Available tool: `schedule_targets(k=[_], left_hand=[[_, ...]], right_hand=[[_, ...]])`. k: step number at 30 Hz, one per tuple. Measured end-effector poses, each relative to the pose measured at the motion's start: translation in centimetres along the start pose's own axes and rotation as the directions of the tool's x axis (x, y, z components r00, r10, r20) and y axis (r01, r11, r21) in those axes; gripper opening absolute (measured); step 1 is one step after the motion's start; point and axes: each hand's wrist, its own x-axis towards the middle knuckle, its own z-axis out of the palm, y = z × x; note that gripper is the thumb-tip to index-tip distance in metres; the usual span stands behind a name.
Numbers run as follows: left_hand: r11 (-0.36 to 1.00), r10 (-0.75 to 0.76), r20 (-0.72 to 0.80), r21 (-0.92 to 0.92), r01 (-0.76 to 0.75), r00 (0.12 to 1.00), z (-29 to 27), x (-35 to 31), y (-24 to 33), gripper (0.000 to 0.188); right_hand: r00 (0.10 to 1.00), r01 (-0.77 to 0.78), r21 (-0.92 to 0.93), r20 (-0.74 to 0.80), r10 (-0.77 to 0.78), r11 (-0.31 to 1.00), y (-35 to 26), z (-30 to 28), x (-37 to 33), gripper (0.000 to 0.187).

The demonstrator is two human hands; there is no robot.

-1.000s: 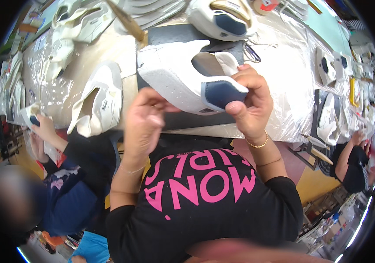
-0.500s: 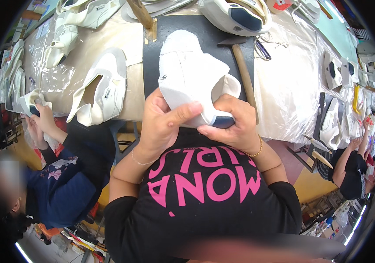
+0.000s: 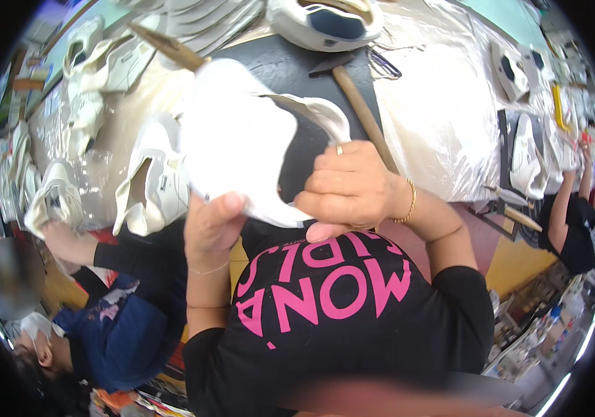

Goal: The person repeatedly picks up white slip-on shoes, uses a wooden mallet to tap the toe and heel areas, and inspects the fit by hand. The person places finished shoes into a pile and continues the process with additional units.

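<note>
A white shoe upper point(image 3: 235, 139) hangs tilted over the near part of a black mat point(image 3: 262, 52), held in both hands. My left hand point(image 3: 214, 219) grips its lower left edge, with the thumb on the outer face. The other fingers are mostly hidden behind the upper. My right hand point(image 3: 349, 184) is closed round the edge of the opening at the right, and one finger wears a ring. To the right of the upper lies a hammer point(image 3: 358, 104) with a wooden handle. A white and grey shoe upper point(image 3: 151, 177) rests just left of the held one.
A white shoe point(image 3: 325, 31) with a dark blue patch stands at the mat's far edge. A wooden stick point(image 3: 165, 45) juts beside stacked white pieces point(image 3: 203, 21). Clear plastic sheeting point(image 3: 443, 125) covers the table. A co-worker point(image 3: 113, 330) sits close at the left, another point(image 3: 572, 215) at the far right.
The shoe upper has swung left and turned, so its opening now faces more to the right. My right hand has shifted its hold onto the opening's edge. The whole view has shifted somewhat.
</note>
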Motion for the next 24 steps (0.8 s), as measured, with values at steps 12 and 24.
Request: schedule_targets(k=[12,24], left_hand=[[0.685,0.368,0.034,0.666,-0.296,0.929,-9.1,4.0,-6.6,0.031],[0.378,0.395,0.181,0.861,-0.339,0.901,-9.6,4.0,-7.0,0.015]], right_hand=[[0.57,-0.779,-0.459,-0.237,0.787,0.427,7.0,2.9,-8.0,0.047],[0.798,-0.586,-0.071,-0.224,0.56,0.807,0.9,1.7,-5.4,0.05]])
